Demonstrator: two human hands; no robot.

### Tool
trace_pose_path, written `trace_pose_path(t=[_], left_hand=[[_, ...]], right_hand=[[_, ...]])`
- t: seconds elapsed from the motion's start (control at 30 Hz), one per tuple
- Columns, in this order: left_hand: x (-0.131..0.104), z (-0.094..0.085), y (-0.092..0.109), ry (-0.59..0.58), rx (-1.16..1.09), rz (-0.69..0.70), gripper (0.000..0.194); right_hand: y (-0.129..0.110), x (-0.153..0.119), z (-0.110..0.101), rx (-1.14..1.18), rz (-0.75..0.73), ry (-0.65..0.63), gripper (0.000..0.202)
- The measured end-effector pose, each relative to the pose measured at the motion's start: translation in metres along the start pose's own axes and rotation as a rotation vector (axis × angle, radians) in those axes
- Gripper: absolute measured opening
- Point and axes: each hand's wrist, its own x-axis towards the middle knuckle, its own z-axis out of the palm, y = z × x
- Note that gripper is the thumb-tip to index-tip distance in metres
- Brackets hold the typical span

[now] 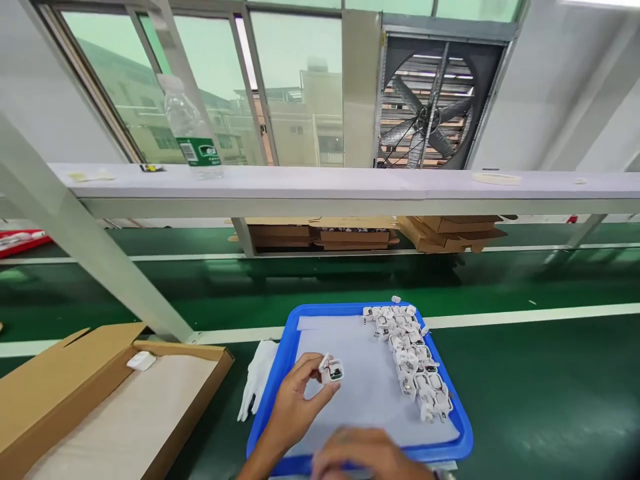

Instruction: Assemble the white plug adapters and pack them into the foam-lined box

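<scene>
My left hand is closed, pinching a small white plastic housing between thumb and fingers above the left half of a blue tray. The housing stands open at the top, showing a dark part and a bit of red inside. My right hand is low at the tray's front edge, smeared by motion; its fingers look bent, but I cannot tell whether they hold anything. Along the tray's right side lies a cluster of similar white housings, some with metal pins showing. White sheeting lines the tray.
Left of the tray lies a white glove. An opened cardboard box with one white piece stands further left, beside a slanted metal post. A shelf bearing a plastic bottle crosses above the green bench.
</scene>
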Motion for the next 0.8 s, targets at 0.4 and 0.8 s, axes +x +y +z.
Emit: trace_pose_path(t=[0.4,0.8], left_hand=[[-0.017,0.012,-0.008,-0.028,0.126,0.21,0.028],[-0.016,0.018,-0.007,-0.165,-0.369,-0.187,0.037]], right_hand=[[0.058,0.023,-0.034,-0.027,0.103,0.04,0.029],[0.072,0.008,-0.04,0.033,0.118,0.026,0.035]])
